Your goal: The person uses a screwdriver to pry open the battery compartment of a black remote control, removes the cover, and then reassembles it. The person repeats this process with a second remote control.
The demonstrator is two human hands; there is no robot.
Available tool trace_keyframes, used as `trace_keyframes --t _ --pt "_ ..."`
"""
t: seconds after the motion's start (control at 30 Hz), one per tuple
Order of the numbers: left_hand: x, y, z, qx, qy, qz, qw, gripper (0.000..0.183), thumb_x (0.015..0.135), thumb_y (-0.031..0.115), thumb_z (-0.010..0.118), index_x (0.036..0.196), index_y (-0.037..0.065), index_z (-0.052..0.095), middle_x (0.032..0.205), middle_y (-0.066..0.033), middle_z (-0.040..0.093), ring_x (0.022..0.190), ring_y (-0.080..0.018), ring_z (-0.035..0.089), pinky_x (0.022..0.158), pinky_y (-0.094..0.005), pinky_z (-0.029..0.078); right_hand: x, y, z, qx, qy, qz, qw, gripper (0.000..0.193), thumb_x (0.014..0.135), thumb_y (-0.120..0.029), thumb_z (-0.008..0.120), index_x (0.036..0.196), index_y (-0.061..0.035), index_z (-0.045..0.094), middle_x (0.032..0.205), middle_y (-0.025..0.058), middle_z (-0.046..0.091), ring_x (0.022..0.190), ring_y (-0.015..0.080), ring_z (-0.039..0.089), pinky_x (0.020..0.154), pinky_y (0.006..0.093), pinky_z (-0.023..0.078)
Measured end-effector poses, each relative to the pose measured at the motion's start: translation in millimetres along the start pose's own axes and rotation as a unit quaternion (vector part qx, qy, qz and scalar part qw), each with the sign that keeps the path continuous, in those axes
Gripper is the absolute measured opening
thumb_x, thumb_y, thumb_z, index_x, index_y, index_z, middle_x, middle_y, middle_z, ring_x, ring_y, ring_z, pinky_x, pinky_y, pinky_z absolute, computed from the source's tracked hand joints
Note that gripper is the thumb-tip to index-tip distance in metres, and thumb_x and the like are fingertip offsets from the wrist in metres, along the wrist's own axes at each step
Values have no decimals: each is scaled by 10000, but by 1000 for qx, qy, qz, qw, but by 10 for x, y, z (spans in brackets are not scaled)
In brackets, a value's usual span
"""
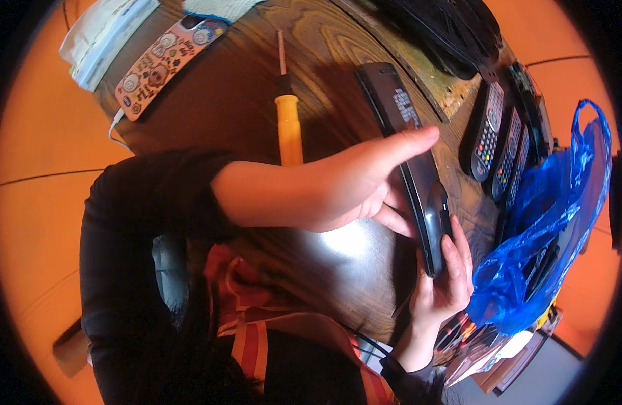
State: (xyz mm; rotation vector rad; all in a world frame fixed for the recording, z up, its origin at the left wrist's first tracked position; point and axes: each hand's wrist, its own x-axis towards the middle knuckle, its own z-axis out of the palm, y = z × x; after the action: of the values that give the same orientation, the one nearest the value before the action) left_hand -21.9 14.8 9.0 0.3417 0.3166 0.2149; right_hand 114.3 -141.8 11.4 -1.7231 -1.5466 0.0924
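The left forearm is seen entering from about nine o'clock, clad in a dark sleeve pushed back above the wrist, and is stretched across the middle of the view toward three o'clock. The left hand point(351, 185) is held palm down, its thumb extended straight toward two o'clock, while the remaining fingers are curled under and partly hidden. The right forearm is brought up from about five o'clock, with a dark cuff at the wrist. The right hand point(446, 283) is raised toward twelve o'clock, its back turned to the camera, and its fingers point(454, 253) are wrapped closed in a grip. The two hands are held just beside each other, right of centre.
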Motion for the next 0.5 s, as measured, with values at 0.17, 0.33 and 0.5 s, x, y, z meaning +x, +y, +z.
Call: trace_keyframes --t 0.17,0.33,0.5 --pt "5 -57 -37 33 11 25 999 403 916 355 381 1135 27 461 1087 -141 573 983 -264 579 863 -458 462 -18 -8 24 -15 -1 -10 1000 334 651 65 652 968 -35 622 1080 237 569 1001 358 569 876 406 443" --pt "10 -76 -68 26 -4 27 999 383 917 340 382 1112 20 459 1058 -134 581 984 -289 576 856 -479 460 12 -10 25 -10 -19 -16 1000 358 655 -24 686 1003 -32 602 1132 248 528 1052 366 532 887 426 430" --pt "9 -73 -47 86 -65 75 991 427 921 303 377 1233 11 374 1178 -150 506 1074 -290 524 874 -459 456 13 -44 71 224 40 60 972 732 835 -463 523 1307 41 281 1302 269 357 1193 350 397 967 429 362"
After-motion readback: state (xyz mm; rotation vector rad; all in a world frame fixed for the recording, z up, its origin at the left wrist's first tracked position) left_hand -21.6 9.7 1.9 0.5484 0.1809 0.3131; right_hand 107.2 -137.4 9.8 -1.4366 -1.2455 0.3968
